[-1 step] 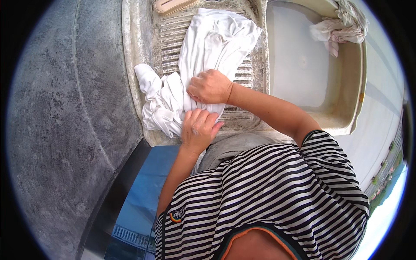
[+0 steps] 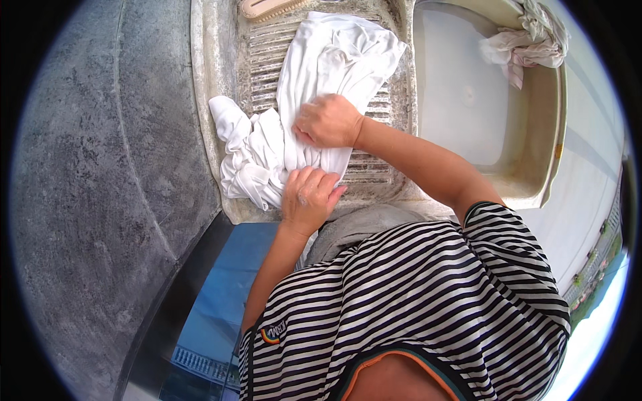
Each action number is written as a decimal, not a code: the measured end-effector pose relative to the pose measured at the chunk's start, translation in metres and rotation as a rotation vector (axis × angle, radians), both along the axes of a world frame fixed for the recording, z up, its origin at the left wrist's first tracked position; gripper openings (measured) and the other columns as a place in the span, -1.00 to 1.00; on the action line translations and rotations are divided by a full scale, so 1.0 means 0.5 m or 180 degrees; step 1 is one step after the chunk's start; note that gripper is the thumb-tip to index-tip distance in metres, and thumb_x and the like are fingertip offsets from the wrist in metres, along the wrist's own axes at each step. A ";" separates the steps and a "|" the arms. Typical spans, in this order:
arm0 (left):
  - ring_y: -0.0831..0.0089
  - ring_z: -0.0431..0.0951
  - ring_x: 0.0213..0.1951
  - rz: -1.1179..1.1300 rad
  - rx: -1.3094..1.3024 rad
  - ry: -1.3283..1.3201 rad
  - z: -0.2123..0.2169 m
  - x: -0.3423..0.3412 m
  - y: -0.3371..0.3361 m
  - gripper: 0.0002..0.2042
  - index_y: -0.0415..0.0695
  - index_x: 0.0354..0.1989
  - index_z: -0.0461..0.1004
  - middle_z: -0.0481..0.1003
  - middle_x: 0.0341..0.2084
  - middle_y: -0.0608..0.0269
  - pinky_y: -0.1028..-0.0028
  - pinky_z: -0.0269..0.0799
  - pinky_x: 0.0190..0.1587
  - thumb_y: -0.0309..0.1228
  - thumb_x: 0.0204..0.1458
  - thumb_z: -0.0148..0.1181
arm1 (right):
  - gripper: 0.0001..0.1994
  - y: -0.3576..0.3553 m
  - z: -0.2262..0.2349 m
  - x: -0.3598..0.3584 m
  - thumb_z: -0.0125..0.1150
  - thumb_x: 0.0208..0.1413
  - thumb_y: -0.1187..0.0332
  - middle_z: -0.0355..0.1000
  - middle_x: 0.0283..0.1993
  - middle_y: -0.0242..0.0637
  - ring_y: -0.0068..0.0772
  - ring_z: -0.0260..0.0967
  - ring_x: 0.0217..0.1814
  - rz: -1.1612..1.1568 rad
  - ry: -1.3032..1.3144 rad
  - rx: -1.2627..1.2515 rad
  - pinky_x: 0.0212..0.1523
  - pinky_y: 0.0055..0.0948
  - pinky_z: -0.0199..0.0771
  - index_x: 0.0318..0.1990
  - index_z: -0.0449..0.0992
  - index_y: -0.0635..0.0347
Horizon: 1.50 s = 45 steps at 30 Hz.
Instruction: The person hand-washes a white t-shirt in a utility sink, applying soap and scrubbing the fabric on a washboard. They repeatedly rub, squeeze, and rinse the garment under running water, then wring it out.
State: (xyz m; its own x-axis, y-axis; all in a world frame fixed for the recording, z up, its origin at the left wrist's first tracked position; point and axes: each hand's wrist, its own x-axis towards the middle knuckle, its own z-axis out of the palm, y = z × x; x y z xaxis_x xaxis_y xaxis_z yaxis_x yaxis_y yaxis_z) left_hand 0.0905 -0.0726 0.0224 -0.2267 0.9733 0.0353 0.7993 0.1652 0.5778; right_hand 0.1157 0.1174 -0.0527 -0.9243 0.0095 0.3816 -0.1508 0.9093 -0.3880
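A wet white garment point(image 2: 334, 60) lies spread and bunched on the ribbed washboard point(image 2: 374, 167) of a pale stone sink. My right hand point(image 2: 328, 120) is a fist clenched on the middle of the cloth, pressing it onto the ribs. My left hand point(image 2: 307, 197) lies over the bunched near end of the same garment at the sink's front edge, fingers together, pinning it down. The two hands are a short way apart, the right one farther from me.
A scrubbing brush point(image 2: 271, 8) lies at the far end of the washboard. To the right is a deep basin point(image 2: 468, 113) with a wad of cloth point(image 2: 528, 43) on its far corner. Grey concrete point(image 2: 100, 200) fills the left side; a blue surface point(image 2: 227, 294) lies below the sink.
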 end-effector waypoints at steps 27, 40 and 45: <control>0.11 0.53 -0.22 0.0533 0.1159 -0.0864 0.099 -0.169 0.005 -0.70 -0.17 -0.36 0.32 0.48 -0.26 0.14 0.31 0.49 -0.16 -0.68 -0.20 0.33 | -0.78 0.008 0.079 0.108 0.26 0.31 0.20 0.47 -0.35 -0.35 -0.42 0.52 -0.39 -0.1814 0.0061 -0.7359 -0.46 -0.40 0.65 -0.23 0.45 0.13; 0.34 0.61 -0.43 0.0310 0.2452 0.2143 0.304 -0.301 0.134 -0.72 -0.06 -0.43 0.37 0.60 -0.35 0.35 0.41 0.52 -0.44 -0.64 -0.25 0.36 | -0.70 0.205 0.160 -0.003 0.43 0.00 0.33 0.63 -0.26 -0.17 -0.03 0.60 -0.18 -0.1809 -0.0790 -0.0386 -0.13 -0.19 0.59 -0.06 0.63 -0.04; 0.38 0.57 -0.45 -0.0481 0.1198 0.1575 0.266 -0.189 0.050 -0.79 -0.08 -0.44 0.47 0.51 -0.40 0.31 0.39 0.50 -0.47 -0.55 -0.22 0.41 | -0.88 0.288 0.195 0.028 0.19 0.13 0.41 0.55 -0.45 -0.15 -0.04 0.55 -0.40 -0.2121 0.0267 0.0212 -0.40 -0.12 0.50 -0.19 0.58 0.10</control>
State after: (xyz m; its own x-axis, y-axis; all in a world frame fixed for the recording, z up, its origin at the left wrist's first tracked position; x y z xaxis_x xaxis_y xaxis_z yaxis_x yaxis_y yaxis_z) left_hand -0.0041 -0.0477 0.1553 0.0427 0.8938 0.4464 0.9850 -0.1124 0.1308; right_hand 0.1297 0.2616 0.0446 -0.6962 0.5414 0.4714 0.4235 0.8400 -0.3393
